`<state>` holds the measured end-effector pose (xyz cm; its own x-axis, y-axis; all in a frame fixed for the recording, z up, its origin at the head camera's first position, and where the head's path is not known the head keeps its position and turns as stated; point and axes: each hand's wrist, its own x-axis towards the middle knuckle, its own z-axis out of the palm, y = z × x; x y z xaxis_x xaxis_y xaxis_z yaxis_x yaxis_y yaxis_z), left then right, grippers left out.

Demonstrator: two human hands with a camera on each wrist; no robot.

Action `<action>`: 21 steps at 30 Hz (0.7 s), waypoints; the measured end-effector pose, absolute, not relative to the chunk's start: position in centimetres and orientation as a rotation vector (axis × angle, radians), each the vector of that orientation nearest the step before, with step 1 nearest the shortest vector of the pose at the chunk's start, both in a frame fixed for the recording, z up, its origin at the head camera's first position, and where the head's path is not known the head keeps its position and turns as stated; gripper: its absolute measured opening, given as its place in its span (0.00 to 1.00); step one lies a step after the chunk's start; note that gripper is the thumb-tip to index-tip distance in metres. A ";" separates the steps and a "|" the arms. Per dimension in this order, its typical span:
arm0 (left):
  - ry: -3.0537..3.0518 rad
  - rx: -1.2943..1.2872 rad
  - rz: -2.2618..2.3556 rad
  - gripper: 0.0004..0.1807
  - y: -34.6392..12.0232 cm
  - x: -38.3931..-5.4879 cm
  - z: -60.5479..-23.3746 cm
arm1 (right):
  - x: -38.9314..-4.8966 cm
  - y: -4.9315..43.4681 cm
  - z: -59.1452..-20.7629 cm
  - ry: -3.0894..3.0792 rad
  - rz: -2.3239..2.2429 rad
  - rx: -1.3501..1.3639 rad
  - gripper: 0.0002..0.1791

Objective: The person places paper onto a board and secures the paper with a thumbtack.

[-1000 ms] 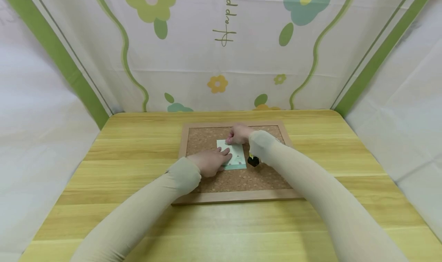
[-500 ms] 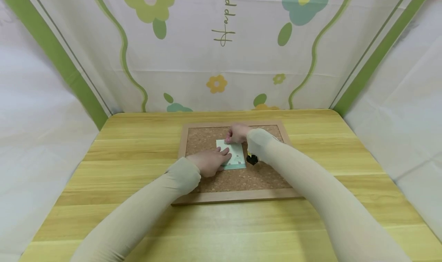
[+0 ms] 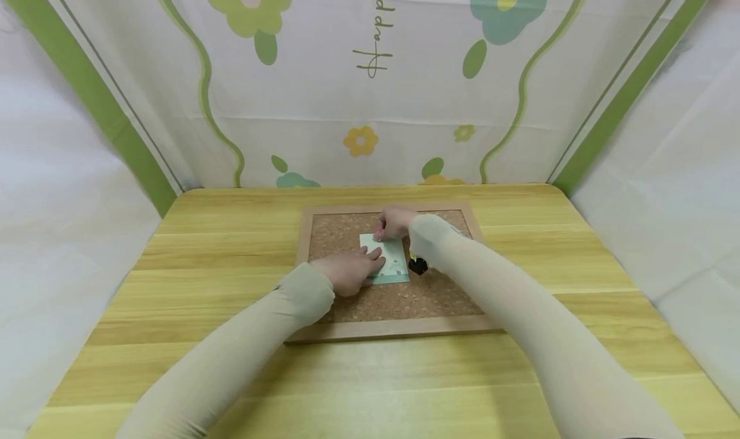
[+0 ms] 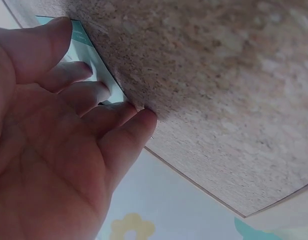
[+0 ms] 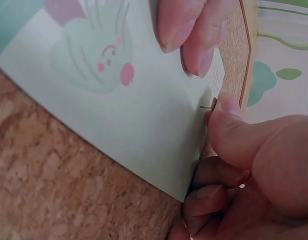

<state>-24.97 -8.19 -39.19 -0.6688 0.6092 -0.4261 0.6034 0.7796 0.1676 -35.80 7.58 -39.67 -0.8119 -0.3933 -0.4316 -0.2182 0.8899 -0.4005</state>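
A pale green card (image 3: 394, 254) with a printed cartoon figure lies on a wood-framed corkboard (image 3: 399, 305). My left hand (image 3: 349, 273) rests on the card's left side, fingers extended and slightly spread. Near the card's top edge, my right hand (image 3: 397, 222) pinches a small pushpin (image 5: 213, 105) between thumb and fingers. In the right wrist view the pin's thin metal point shows close over the card, while its reddish head is mostly covered by the fingertips. The remaining right fingers curl beside the card's edge.
The corkboard lies on a wood-grain table (image 3: 231, 246). A small black object (image 3: 418, 266) with a yellow part shows beneath the right cuff. Behind the table hangs a white curtain (image 3: 324, 92) printed with flowers; white cloth also borders both sides.
The head view has shifted slightly. Both hands keep nearly the same places on the card, with the right hand's fingertips still at its top edge.
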 end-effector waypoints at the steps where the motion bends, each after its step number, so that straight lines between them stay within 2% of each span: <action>1: 2.505 0.911 0.018 0.32 -8.2 -25.0 -39.2 | -35.8 7.6 -39.7 2.539 -0.455 -0.442 0.15; 21: 2.507 0.964 -0.005 0.31 -8.3 -25.1 -39.3 | -36.5 7.4 -40.1 2.524 -0.448 -0.413 0.12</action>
